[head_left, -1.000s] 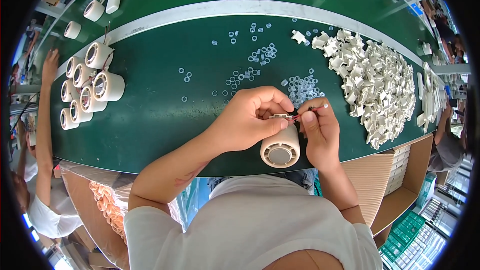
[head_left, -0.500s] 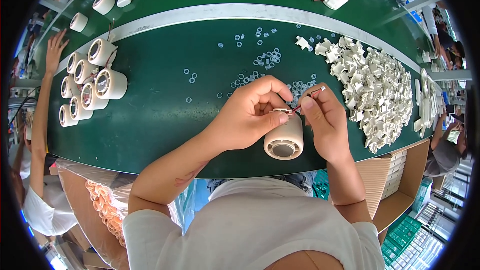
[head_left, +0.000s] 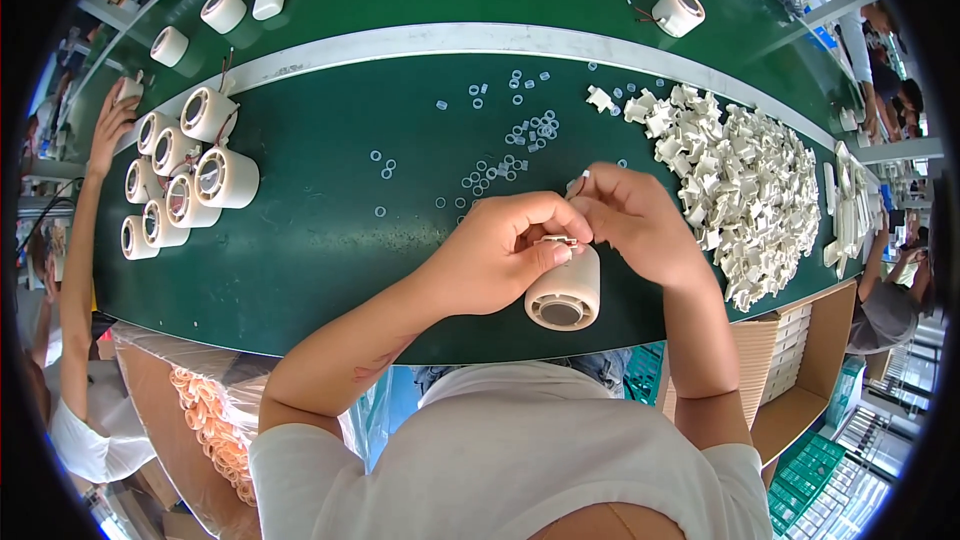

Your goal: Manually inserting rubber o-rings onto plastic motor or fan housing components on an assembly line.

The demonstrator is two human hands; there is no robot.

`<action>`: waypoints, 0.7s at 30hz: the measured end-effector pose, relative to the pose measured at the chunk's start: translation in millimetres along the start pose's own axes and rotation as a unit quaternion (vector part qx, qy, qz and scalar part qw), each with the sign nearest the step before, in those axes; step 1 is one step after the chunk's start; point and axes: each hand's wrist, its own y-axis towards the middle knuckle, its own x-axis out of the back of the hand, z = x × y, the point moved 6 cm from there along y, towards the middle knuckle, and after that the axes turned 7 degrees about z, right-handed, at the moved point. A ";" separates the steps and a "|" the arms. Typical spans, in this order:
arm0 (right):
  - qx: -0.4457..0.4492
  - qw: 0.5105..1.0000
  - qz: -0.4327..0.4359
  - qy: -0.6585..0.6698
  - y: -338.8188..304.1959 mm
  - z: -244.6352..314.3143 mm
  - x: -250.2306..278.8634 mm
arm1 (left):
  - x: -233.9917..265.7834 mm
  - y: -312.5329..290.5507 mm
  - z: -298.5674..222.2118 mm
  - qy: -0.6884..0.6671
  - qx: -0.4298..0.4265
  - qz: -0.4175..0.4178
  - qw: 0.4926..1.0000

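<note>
My left hand [head_left: 500, 252] is closed on a cream cylindrical housing [head_left: 574, 280], whose ringed end with a grey round centre faces toward me. The thumb presses by a small white plastic piece [head_left: 558, 240] at the housing's far end. Next to it my right hand [head_left: 645, 225] pinches a thin wire lead, mostly hidden by the fingers. The lead's small white connector [head_left: 584, 176] sticks up beyond the fingertips. Just past my hands lie several small clear rings [head_left: 490, 173] on the green table [head_left: 320, 270].
A heap of white plastic clips [head_left: 750, 195] lies to the right, with long white strips [head_left: 850, 200] beyond. Several similar housings [head_left: 225, 178] stand at the left. A pale rail [head_left: 440, 38] crosses behind. At the far left a co-worker's hand [head_left: 112, 120] holds a small cream part.
My right hand has moved up and left, turning inward over the housing's far end, and the connector has shifted left with it. At far left the co-worker's hand now grips a part.
</note>
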 end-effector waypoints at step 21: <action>0.078 0.966 -0.101 -0.225 35.1 27.9 26.7 | 6.6 -1.9 4.4 0.007 0.085 -0.060 0.995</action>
